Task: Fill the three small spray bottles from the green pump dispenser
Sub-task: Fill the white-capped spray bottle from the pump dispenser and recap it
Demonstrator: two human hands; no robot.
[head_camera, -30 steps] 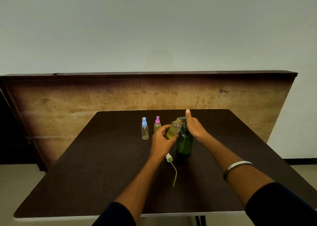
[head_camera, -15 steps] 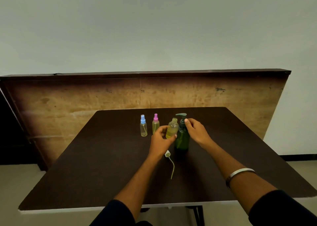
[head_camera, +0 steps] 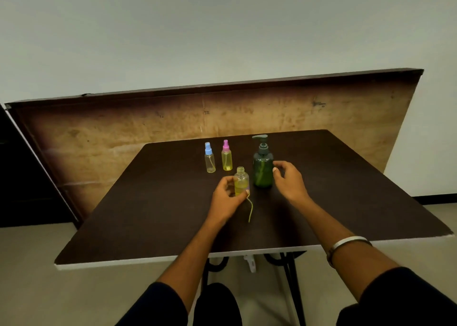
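Since the earlier frames, both hands have been coming down: the open bottle (head_camera: 241,181) is no longer tilted up at the pump spout but standing upright on the table (head_camera: 138,209), and the right hand (head_camera: 288,180) has left the pump head and is now hovering beside the green dispenser's body.

The left hand (head_camera: 227,198) is curling around the open bottle, thumb and fingers wrapped at its lower half, seemingly steadying it. This bottle has no cap, its threaded neck is showing, and it is holding yellow liquid to roughly two thirds. The right hand is open, fingers loosely spread, gripping nothing, just beside the green pump dispenser (head_camera: 262,168) and apparently not touching it.

A loose spray cap is lying mostly hidden behind the left hand, its thin dip tube (head_camera: 250,210) trailing toward the near edge of the table.

Further back, a blue-capped bottle (head_camera: 210,158) and a pink-capped bottle (head_camera: 226,156) are standing side by side, both closed; the pink one is looking fuller of yellow liquid, the blue one paler with only a little at the bottom.

Judging by this, filling of the third bottle is finishing. The next move is likely calling for picking up the loose cap, threading its tube into the neck and screwing it on while the other hand is holding the bottle.
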